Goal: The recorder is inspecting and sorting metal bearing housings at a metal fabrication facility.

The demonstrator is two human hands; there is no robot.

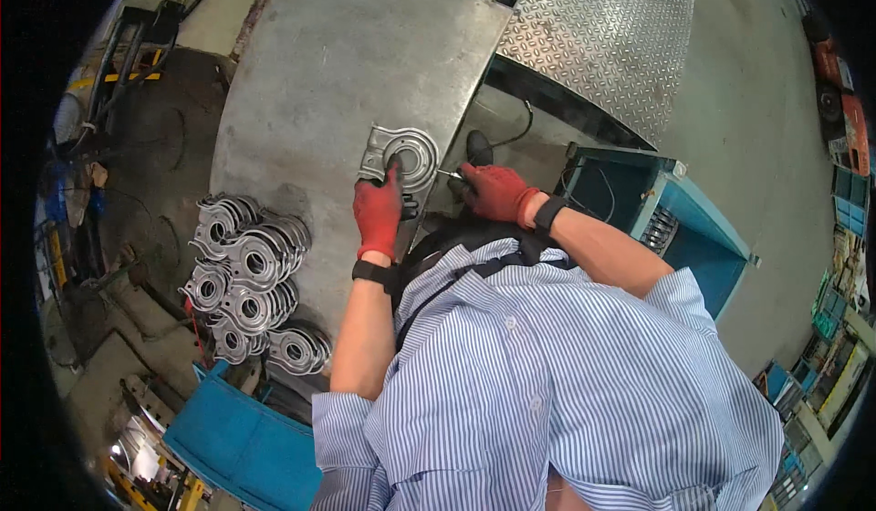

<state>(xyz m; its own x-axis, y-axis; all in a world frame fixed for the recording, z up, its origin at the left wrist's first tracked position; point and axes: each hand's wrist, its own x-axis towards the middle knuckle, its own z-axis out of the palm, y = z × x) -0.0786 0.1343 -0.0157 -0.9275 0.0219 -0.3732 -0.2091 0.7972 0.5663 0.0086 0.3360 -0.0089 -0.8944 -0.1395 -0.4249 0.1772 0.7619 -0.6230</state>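
Left of the grip, similar metal plates [252, 263] stand in stacks. The left hand [377, 217] rests its thumb on a ringed bracket [426, 161]; whether its fingers clamp the underside, I cannot tell. The bracket lies just ahead, on the steel table [328, 73]. At its right edge points a slim metal tool [450, 174], clamped in the right hand [497, 192]. The step appears to be edge work; next calls for steadying the bracket while guiding the tip.

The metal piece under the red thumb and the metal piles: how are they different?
The metal piece is alone, but the piles have many pieces stacked together. The left hand touches the metal piece, while no hand touches the piles. Both are shiny grey metal with round holes.
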